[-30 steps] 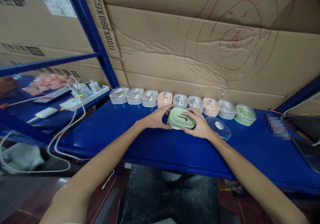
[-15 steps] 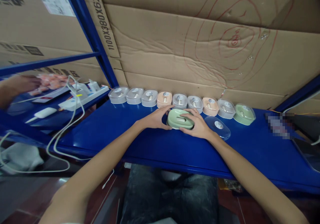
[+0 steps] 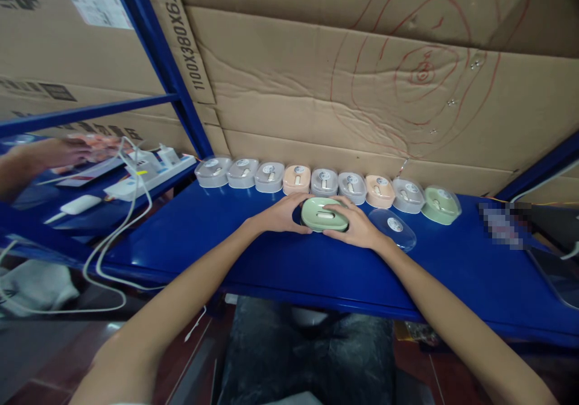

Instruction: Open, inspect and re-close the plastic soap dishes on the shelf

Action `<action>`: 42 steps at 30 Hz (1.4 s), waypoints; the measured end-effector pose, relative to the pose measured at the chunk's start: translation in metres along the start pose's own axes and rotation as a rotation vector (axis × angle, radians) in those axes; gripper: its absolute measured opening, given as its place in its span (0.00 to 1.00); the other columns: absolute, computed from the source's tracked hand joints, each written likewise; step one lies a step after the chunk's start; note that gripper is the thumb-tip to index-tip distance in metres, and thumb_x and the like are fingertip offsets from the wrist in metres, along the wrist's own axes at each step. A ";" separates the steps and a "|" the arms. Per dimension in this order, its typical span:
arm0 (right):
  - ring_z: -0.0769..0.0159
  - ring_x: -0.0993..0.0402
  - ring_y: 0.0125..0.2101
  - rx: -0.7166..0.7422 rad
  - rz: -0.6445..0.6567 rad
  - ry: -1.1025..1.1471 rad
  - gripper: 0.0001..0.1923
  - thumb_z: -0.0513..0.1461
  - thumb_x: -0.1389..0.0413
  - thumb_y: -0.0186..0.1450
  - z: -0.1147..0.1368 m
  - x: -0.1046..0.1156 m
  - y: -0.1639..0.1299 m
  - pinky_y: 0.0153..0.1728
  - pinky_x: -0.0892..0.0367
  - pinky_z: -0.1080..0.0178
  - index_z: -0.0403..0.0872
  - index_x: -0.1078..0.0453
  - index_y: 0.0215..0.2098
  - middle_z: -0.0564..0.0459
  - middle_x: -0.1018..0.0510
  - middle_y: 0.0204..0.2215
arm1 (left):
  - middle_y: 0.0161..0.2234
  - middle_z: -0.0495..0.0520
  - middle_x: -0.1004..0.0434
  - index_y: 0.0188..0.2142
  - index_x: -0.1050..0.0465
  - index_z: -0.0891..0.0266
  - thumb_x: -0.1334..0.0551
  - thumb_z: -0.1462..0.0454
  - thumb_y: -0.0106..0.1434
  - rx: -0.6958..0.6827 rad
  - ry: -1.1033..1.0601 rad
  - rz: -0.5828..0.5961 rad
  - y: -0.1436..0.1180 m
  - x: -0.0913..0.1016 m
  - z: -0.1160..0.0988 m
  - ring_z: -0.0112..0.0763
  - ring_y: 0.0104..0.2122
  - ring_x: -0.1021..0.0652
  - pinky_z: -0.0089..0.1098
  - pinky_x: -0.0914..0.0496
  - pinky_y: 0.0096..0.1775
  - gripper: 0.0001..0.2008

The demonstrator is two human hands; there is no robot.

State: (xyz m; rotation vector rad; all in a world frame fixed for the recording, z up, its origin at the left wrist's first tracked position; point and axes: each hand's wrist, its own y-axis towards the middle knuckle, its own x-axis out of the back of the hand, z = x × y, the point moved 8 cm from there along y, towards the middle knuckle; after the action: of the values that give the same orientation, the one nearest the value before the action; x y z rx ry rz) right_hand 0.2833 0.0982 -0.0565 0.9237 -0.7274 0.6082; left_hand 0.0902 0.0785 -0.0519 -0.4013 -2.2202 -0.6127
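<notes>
Blue metal shelving [image 3: 280, 266] serves as the work surface, seen from above by someone seated at it, dark trousers showing beneath the front edge. Two bare forearms reach forward over that edge. Nearest the viewer on the shelf, the left hand [image 3: 283, 215] and the right hand [image 3: 357, 227] cup a pale green oval plastic case [image 3: 323, 213] from either side, fingers curled against its rim; it rests uncovered on the shelf. Just right of the right hand lies a clear oval plastic lid with a round sticker [image 3: 392, 228], apart from the case, so this one looks unfinished. Behind the hands, against the back, stands a row of nine small lidded cases in grey, peach and green [image 3: 323, 181], all apparently closed and lined up side by side. Farther left, a white power strip with trailing cables [image 3: 149, 172] sits on a neighbouring shelf, where another person's hand [image 3: 67, 151] is blurred. Brown cardboard sheets scribbled with red rings [image 3: 407, 79] form the backdrop
</notes>
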 end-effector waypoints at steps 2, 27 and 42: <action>0.44 0.25 0.64 -0.005 0.009 0.006 0.32 0.51 0.30 0.67 0.001 0.001 0.001 0.65 0.29 0.39 0.54 0.28 0.66 0.40 0.30 0.66 | 0.66 0.62 0.26 0.69 0.32 0.54 0.21 0.44 0.55 0.011 0.014 0.003 0.000 -0.001 0.001 0.59 0.65 0.26 0.58 0.33 0.66 0.47; 0.38 0.32 0.69 -0.021 0.014 -0.169 0.36 0.56 0.33 0.68 0.013 0.020 -0.001 0.68 0.34 0.33 0.54 0.31 0.69 0.39 0.33 0.71 | 0.65 0.64 0.27 0.70 0.34 0.52 0.22 0.43 0.54 -0.001 0.035 0.025 0.002 -0.006 0.000 0.62 0.65 0.28 0.61 0.35 0.66 0.49; 0.31 0.27 0.65 -0.295 -0.002 -0.517 0.36 0.59 0.40 0.71 -0.032 0.082 -0.107 0.61 0.26 0.30 0.55 0.36 0.72 0.36 0.30 0.68 | 0.64 0.62 0.25 0.68 0.31 0.52 0.23 0.40 0.55 0.007 0.035 0.003 0.003 -0.005 0.003 0.61 0.65 0.27 0.60 0.34 0.66 0.46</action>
State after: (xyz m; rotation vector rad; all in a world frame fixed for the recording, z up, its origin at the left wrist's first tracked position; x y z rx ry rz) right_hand 0.4216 0.0885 -0.0579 0.8093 -1.2422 0.2448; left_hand 0.0930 0.0820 -0.0570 -0.3873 -2.1876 -0.6063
